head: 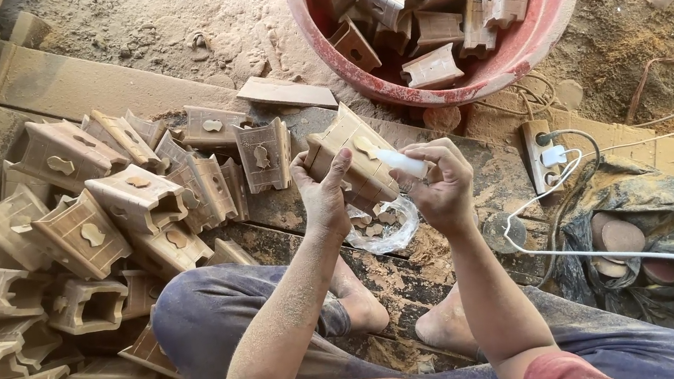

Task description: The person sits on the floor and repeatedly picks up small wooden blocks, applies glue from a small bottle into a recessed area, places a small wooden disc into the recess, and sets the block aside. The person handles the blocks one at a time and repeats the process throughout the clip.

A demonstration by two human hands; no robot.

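Note:
My left hand (pixel 325 191) grips a carved wooden block (pixel 352 155) with a pale keyhole-shaped inlay, held up in front of me. My right hand (pixel 441 185) holds a small white glue bottle (pixel 402 163) with its tip against the block's side. Just below the hands lies a clear plastic bag (pixel 384 226) with small pale wooden pieces in it. My bare feet rest on the dark plank (pixel 383 282) under the bag.
A heap of similar carved blocks (pixel 103 235) fills the left side. A red plastic tub (pixel 509 57) at the top holds several more. To the right sit a power strip (pixel 540 156) with white cables and a dark bag (pixel 643 238). Sawdust covers the ground.

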